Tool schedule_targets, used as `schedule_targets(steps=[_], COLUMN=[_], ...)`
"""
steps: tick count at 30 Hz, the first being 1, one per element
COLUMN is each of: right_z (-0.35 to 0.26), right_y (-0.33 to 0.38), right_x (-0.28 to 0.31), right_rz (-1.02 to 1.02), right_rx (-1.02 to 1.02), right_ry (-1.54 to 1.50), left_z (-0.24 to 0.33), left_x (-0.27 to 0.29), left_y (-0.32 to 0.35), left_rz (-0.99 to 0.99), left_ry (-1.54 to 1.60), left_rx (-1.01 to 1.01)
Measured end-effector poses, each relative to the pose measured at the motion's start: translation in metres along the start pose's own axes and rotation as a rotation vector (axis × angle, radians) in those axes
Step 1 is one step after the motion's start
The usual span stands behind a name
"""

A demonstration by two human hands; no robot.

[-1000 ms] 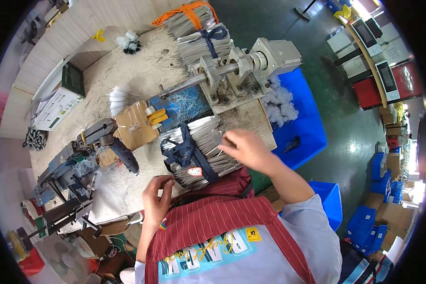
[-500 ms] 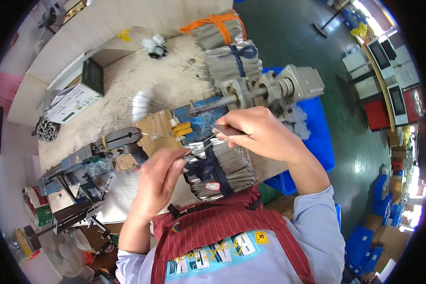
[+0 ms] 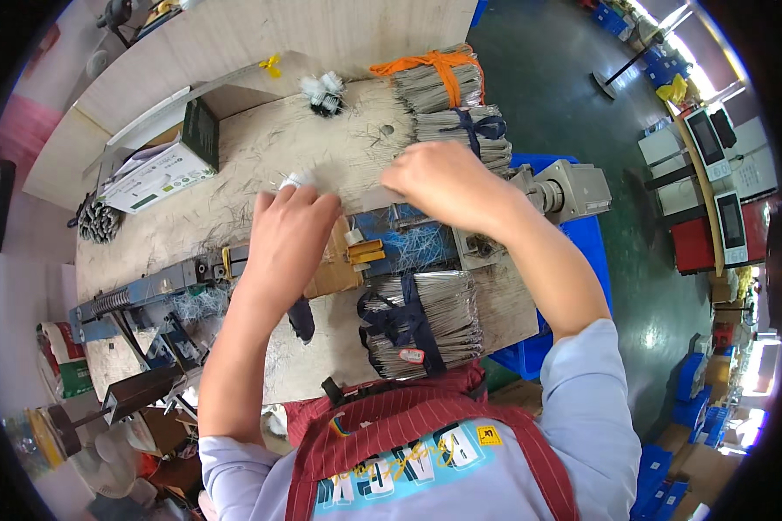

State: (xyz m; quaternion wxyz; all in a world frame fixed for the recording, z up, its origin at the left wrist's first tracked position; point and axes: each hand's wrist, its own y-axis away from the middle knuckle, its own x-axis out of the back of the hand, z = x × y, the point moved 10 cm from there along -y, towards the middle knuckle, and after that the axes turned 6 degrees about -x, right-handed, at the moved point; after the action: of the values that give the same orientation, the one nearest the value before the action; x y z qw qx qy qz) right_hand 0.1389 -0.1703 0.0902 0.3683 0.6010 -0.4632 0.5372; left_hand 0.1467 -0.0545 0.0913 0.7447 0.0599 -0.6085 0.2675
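Note:
My left hand (image 3: 294, 239) is over the left part of the machine, fingers curled downward beside a small white bristle tuft (image 3: 297, 180); whatever they grip is hidden. My right hand (image 3: 443, 180) is closed above the machine's right side, and I cannot make out anything in its fingers. Between the hands lies a blue machine bed (image 3: 413, 247) littered with cut bristles, with a yellow block (image 3: 366, 252) on it. Close to my body lies a bundle of thin metal wires (image 3: 452, 313) tied with a dark blue cloth strip (image 3: 400, 323).
Two more tied wire bundles, one with an orange strip (image 3: 447, 78), lie at the far right of the table. A motor (image 3: 582, 188) juts out over a blue bin (image 3: 593, 260). White brushes (image 3: 323, 91) and an open carton (image 3: 169, 169) stand farther back.
Both hands have moved away from my body, off the near wire bundle and over the machine. The flat dark piece seen in my right hand no longer shows. The view has shifted slightly.

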Motion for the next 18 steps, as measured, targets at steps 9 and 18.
schedule_targets(steps=[9, 18], right_z=[-0.053, -0.085], right_y=[0.011, -0.025], right_x=[0.009, -0.034], right_rz=[0.025, -0.085], right_rx=[0.214, 0.241], right_ry=[-0.067, -0.378], left_z=[0.005, -0.037], left_x=[0.007, 0.055], left_y=[0.020, 0.127], left_rz=[-0.139, 0.556], left_ry=[0.122, 0.185], left_rx=[-0.034, 0.433])
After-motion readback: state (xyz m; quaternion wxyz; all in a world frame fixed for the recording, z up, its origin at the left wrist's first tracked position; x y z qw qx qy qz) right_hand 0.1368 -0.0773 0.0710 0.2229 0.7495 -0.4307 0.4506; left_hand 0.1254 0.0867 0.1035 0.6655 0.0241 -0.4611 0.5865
